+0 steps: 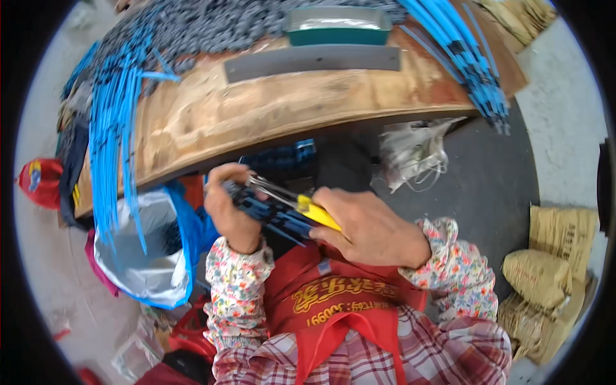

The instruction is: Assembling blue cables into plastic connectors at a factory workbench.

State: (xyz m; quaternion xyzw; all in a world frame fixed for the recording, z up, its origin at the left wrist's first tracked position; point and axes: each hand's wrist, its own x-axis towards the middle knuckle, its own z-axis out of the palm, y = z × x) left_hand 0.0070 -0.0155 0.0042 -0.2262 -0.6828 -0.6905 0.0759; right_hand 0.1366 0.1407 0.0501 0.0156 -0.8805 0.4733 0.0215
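far left: loose blue cables (112,135) are draped over the left end of the wooden bench (256,115), ends hanging toward a blue-and-white plastic bag (151,256) below, likely so pieces are within reach or can be dropped in. a bundle of short blue-and-black cable pieces (269,208) is held just under the bench edge, above the lap; the left hand (228,208) is wrapped around it, fingers curled shut on the bundle, apparently to keep the ends lined up. the right hand (369,228) is closed on the yellow handle of a metal-jawed hand tool (308,208), jaws pointed left at the bundle; whether the jaws are touching the cables cannot be told. on the bench top a grey flat bar (314,61) and a green tray (337,25) are laid. more blue cables (462,51) are overhanging the right end. tan sacks (545,276) are stacked on the floor at far right.
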